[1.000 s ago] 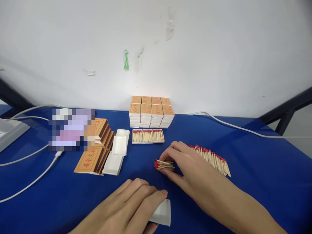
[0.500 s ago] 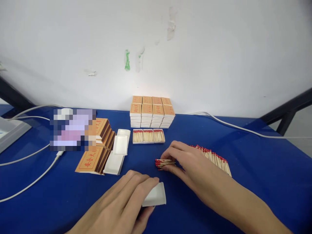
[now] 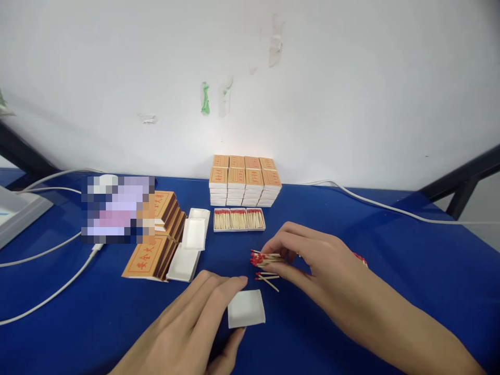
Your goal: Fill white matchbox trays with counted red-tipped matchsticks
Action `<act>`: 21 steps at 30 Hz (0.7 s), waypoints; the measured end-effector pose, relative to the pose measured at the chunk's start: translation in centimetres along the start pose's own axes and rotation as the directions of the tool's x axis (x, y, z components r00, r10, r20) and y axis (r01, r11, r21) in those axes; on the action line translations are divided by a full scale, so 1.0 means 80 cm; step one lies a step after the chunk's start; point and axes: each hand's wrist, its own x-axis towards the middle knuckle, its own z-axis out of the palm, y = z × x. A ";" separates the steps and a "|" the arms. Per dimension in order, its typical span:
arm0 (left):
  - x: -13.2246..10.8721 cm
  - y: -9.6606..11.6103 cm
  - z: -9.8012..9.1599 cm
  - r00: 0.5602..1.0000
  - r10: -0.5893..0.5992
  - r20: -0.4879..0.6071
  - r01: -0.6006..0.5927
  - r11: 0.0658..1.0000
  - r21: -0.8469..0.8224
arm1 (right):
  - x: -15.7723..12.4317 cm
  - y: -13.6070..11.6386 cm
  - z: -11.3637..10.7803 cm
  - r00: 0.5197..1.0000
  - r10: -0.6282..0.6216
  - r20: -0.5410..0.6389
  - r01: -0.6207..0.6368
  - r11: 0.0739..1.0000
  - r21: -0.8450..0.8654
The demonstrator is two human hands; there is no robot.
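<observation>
My left hand (image 3: pixel 195 323) has its thumb and fingers closed around the near and far sides of a white cardboard matchbox tray (image 3: pixel 247 309), whose inside is bare. To its upper right, my right hand (image 3: pixel 308 255) pinches a bundle of red-headed matches (image 3: pixel 261 259), heads toward the left. Two or so loose matches (image 3: pixel 269 282) lie on the blue table just below that bundle. A larger pile of matches (image 3: pixel 360 259) is mostly hidden behind my right hand and forearm. Beyond my hands, three match-filled trays (image 3: pixel 238 220) stand side by side.
Closed matchboxes (image 3: pixel 245 179) are stacked against the wall. On the left are orange matchbox sleeves (image 3: pixel 150 255) and several white trays (image 3: pixel 183 263), beside a pixelated object (image 3: pixel 117 208) with a white cable (image 3: pixel 70 278). Another cable (image 3: pixel 375 209) crosses the back right.
My right hand has shifted slightly right and covers more of the match pile. A few loose matches now show below its bundle. My left forefinger has moved back a little, uncovering more of the tray.
</observation>
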 end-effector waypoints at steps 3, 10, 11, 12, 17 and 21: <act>0.002 0.000 0.000 0.999 -0.016 0.030 0.019 0.997 -0.077 | -0.006 -0.004 0.010 0.994 -0.098 0.045 0.098 0.995 -0.006; -0.002 -0.003 0.008 0.997 -0.062 -0.049 0.057 0.995 -0.085 | -0.014 -0.013 0.035 0.927 -0.346 0.143 0.375 0.862 -0.341; -0.004 -0.003 0.009 0.997 -0.066 -0.049 0.062 0.995 -0.083 | -0.013 -0.015 0.037 0.907 -0.385 0.174 0.422 0.804 -0.420; -0.005 -0.003 0.009 0.996 -0.075 -0.046 0.071 0.994 -0.081 | -0.012 -0.017 0.039 0.884 -0.420 0.206 0.465 0.735 -0.493; -0.004 -0.001 0.008 0.994 -0.103 -0.032 0.100 0.991 -0.083 | -0.006 -0.024 0.048 0.815 -0.528 0.237 0.540 0.545 -0.642; -0.002 -0.001 0.008 0.994 -0.105 -0.035 0.102 0.991 -0.089 | -0.005 -0.024 0.045 0.821 -0.530 0.213 0.555 0.651 -0.518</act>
